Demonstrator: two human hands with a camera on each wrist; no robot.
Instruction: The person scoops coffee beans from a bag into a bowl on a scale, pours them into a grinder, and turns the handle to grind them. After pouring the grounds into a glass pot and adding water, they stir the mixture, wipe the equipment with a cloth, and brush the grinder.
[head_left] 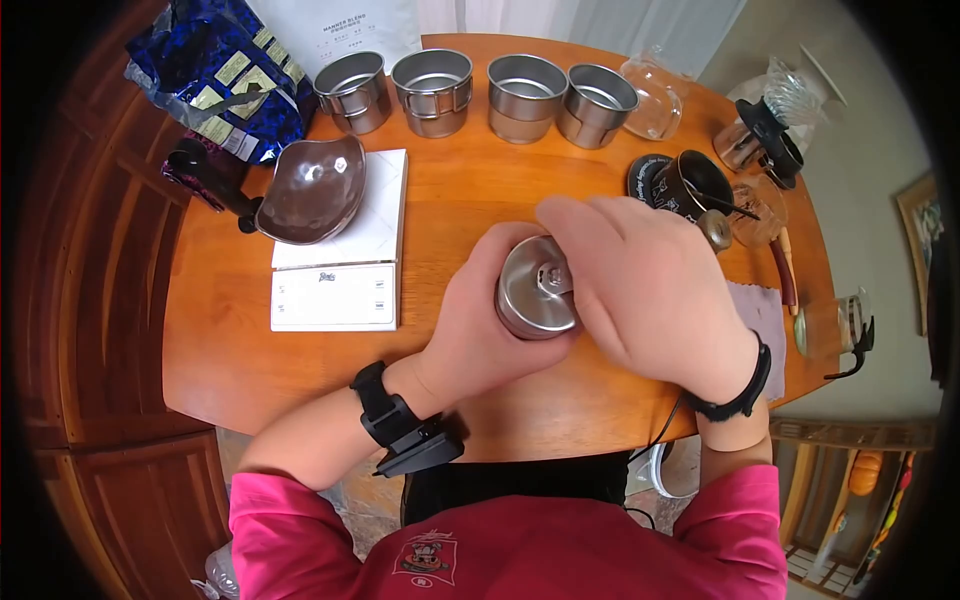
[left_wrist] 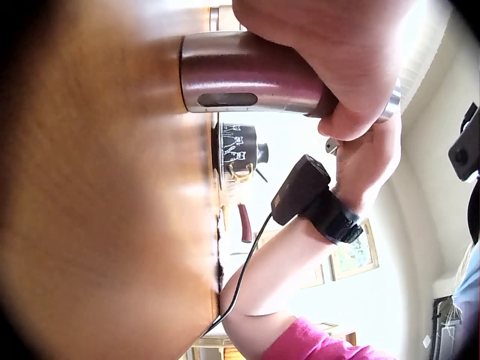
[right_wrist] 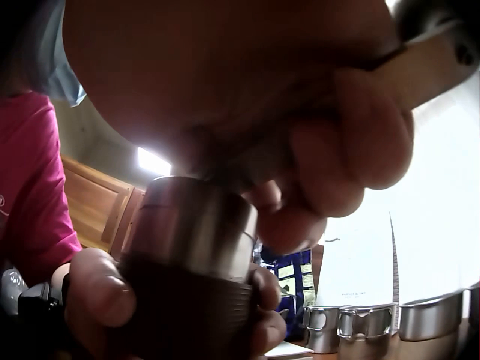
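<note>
A steel hand coffee grinder (head_left: 525, 300) stands upright in front of my body, its base right at the tabletop in the left wrist view. My left hand (head_left: 475, 315) wraps round the grinder's body, thumb on the near side. In the left wrist view, a slot-like window shows low on the grinder's side (left_wrist: 247, 71). Above the top, my right hand (head_left: 655, 280) grips the crank handle (right_wrist: 435, 64), with fingers curled under it in the right wrist view. The crank's hub (head_left: 551, 277) shows at the centre of the lid; the rest of the crank is mostly hidden by the right hand.
Left of the grinder, a brown dish (head_left: 315, 190) sits on a white scale (head_left: 333, 300). Several steel cups (head_left: 525, 100) line the back beside a blue bag (head_left: 225, 80). A black cup (head_left: 690, 185) and glassware (head_left: 655, 100) stand right. A cloth (head_left: 762, 320) lies near the right edge.
</note>
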